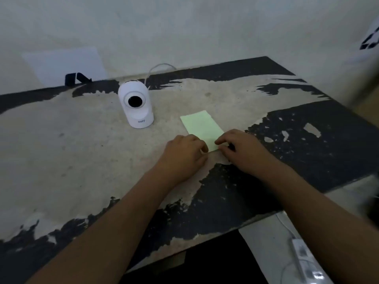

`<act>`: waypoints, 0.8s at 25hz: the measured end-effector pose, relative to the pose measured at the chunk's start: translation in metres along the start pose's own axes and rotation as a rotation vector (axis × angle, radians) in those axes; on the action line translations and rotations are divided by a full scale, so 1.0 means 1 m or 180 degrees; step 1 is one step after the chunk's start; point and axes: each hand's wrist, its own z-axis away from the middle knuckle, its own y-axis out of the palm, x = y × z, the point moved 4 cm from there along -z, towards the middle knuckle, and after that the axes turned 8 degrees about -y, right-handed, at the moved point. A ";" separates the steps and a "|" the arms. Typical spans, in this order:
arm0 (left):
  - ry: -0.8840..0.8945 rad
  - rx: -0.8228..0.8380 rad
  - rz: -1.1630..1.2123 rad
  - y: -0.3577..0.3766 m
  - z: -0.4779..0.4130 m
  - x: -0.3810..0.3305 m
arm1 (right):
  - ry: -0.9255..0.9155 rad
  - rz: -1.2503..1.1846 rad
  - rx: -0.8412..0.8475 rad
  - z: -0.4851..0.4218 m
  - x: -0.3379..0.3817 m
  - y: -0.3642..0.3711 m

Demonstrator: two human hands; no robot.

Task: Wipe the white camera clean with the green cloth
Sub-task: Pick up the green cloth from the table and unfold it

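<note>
Tabletop: a worn tabletop point(82, 152) with black coating peeled away to a pale beige underlayer, set against a whitish wall.
Camera: a white plastic dome camera with a round black lens point(136, 103) stands upright toward the far left of the tabletop, lens facing the viewer, small grey lettering on its base.
Cable: a thin white cable point(160, 67) loops up behind the camera toward the wall.
Cloth: a pale green rectangular folded cloth point(202, 128) lies flat on the beige patch, to the right of the camera and apart from it, its long side running away from the viewer.
Left hand: the left hand point(185, 154) rests palm down at the near left corner of the cloth, fingers curled together onto its edge; whether they pinch the fabric cannot be told.
Right hand: the right hand point(240, 148) sits at the near right corner, fingers bent down on the cloth's edge; a true grip cannot be told either.
Back edge: a small black angled bracket point(77, 78) stands near the wall, left of the camera.
Floor: a white power strip point(305, 257) with a white cord lies below the tabletop's near right edge.
</note>
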 end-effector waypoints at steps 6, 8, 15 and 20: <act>0.0005 -0.0275 -0.0428 -0.002 -0.010 -0.005 | 0.0182 -0.0076 0.0047 0.007 0.002 0.005; -0.0088 -0.0381 -0.0227 -0.009 -0.010 -0.005 | 0.0218 -0.0071 0.0062 0.007 0.003 0.002; -0.0032 -0.0563 0.1210 -0.072 0.014 -0.004 | -0.0281 -0.0253 -0.0668 -0.002 0.035 -0.018; -0.0396 -0.0755 0.1941 -0.115 0.039 0.007 | -0.0433 -0.1616 -0.0538 -0.006 0.077 -0.027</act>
